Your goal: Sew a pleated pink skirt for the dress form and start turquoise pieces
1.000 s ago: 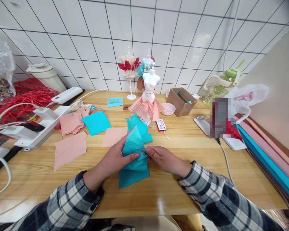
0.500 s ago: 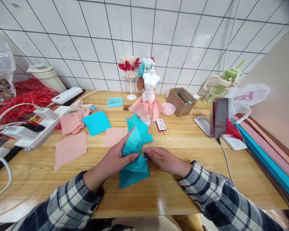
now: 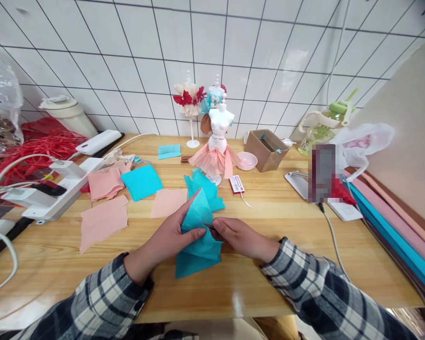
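My left hand (image 3: 173,238) pinches a folded turquoise crepe paper piece (image 3: 199,215), its thumb across the front and a peachy edge showing at the top left. My right hand (image 3: 235,236) is closed on small scissors (image 3: 209,226), whose tips touch the turquoise paper; the handles are mostly hidden in the fingers. Just behind the held piece lies more crumpled turquoise paper (image 3: 212,196). Beyond that stands a white mini mannequin (image 3: 221,120) wearing a pink paper skirt (image 3: 212,161).
Pink squares (image 3: 104,223) and a turquoise square (image 3: 142,182) lie left on the table (image 3: 269,293). A power strip (image 3: 65,189) is farther left. Behind are a pink bowl (image 3: 247,161), a brown box (image 3: 267,150) and dressed mannequins; paper rolls (image 3: 393,233) lie right.
The scissors and right fingertips have shifted slightly against the paper, with less of the blades showing. The held paper's upper part has tilted a little to the right.
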`<state>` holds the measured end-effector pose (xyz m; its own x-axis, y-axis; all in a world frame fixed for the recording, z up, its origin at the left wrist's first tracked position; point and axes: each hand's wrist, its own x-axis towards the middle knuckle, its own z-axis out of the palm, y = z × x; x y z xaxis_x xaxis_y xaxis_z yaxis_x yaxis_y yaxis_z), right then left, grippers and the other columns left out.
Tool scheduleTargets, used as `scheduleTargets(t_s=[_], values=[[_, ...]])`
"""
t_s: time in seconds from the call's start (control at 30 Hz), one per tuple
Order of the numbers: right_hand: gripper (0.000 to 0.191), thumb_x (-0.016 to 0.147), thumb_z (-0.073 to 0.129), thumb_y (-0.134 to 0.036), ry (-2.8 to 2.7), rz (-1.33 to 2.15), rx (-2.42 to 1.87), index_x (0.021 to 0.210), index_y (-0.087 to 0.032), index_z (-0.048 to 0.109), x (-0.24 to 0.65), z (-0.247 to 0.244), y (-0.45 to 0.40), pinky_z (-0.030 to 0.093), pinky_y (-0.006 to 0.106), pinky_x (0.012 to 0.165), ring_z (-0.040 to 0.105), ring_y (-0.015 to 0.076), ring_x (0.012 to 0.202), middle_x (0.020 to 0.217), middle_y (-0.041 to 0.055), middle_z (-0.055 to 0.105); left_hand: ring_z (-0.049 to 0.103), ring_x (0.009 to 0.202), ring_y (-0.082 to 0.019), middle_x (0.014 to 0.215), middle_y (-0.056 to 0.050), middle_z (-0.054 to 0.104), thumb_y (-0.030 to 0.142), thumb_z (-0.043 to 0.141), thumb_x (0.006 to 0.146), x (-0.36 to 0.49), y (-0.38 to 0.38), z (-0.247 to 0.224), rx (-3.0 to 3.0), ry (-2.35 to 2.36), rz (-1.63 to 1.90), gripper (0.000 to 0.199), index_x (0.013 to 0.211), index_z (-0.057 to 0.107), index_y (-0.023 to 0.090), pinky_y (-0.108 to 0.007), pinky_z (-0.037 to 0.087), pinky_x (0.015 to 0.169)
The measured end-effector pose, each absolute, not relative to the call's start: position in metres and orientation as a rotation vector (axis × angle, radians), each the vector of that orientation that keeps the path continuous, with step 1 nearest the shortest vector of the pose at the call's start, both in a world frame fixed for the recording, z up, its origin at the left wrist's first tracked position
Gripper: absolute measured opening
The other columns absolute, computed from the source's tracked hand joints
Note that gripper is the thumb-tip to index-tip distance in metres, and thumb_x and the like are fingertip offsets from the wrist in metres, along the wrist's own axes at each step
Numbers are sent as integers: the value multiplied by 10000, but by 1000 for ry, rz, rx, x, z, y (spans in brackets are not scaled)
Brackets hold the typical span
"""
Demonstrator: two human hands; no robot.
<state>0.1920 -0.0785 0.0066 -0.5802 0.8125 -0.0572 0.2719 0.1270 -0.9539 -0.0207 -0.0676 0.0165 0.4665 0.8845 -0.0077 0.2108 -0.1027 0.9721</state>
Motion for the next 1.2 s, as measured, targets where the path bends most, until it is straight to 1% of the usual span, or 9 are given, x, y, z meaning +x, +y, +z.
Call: scheduleTargets(t_s=[0.17,0.3,0.4,0.47,0.57,0.73,1.0,1.1,1.2], values=[[527,939,228,-611,-1965,1410,-1078,729,-185,458,190,9,-79,342,253,603,396,113,631,675,-17,439,431,1311,-307,1507,-68,375,361,697,790,-19,-69,16,1625,985,737,866,1496,211,236,-388,380,1070],[492,949,235,-582,-1978,1380,-1115,722,-193,432,190,8,-80,339,260,604,398,119,635,679,-15,435,323,1380,-300,1528,-25,334,346,646,832,-19,-70,17,1561,942,778,757,1482,266,265,-393,277,1134],[465,953,243,-566,-1974,1380,-1117,730,-197,418,190,7,-79,347,270,620,407,126,650,695,-10,446,370,1352,-319,1515,-32,357,349,597,861,-19,-70,15,1406,866,796,723,1487,242,272,-442,308,1115],[456,956,243,-556,-1974,1378,-1122,731,-198,413,191,6,-79,348,272,622,405,127,652,696,-10,444,366,1354,-320,1517,-32,350,349,593,865,-20,-71,14,1365,861,792,728,1490,226,275,-451,313,1110],[454,955,245,-557,-1962,1377,-1121,723,-200,404,191,7,-79,341,272,611,390,125,642,684,-14,421,292,1395,-298,1533,-13,314,353,584,876,-20,-71,13,1409,887,810,685,1479,270,272,-419,246,1147],[468,945,249,-581,-1879,1461,-1043,749,-195,427,191,5,-80,384,286,670,396,130,683,730,-4,423,303,1392,-279,1529,-29,329,345,532,910,-19,-70,15,1463,846,822,686,1501,197,249,-392,261,1142],[512,922,255,-628,-1852,1515,-1048,772,-188,468,190,3,-80,422,310,716,431,145,710,754,12,468,212,1429,-247,1559,-3,253,344,533,911,-21,-69,14,1581,907,849,689,1502,189,253,-353,181,1169],[525,915,255,-642,-1846,1512,-1063,780,-185,476,189,4,-80,421,309,719,433,146,718,765,15,477,220,1426,-249,1554,-14,271,341,532,912,-20,-69,15,1571,891,860,683,1501,201,241,-347,197,1164],[524,916,255,-641,-1854,1501,-1071,775,-185,472,189,4,-80,411,300,712,415,138,704,752,8,461,272,1406,-270,1542,-35,302,336,531,913,-17,-70,18,1520,845,875,672,1498,219,228,-360,243,1148]])
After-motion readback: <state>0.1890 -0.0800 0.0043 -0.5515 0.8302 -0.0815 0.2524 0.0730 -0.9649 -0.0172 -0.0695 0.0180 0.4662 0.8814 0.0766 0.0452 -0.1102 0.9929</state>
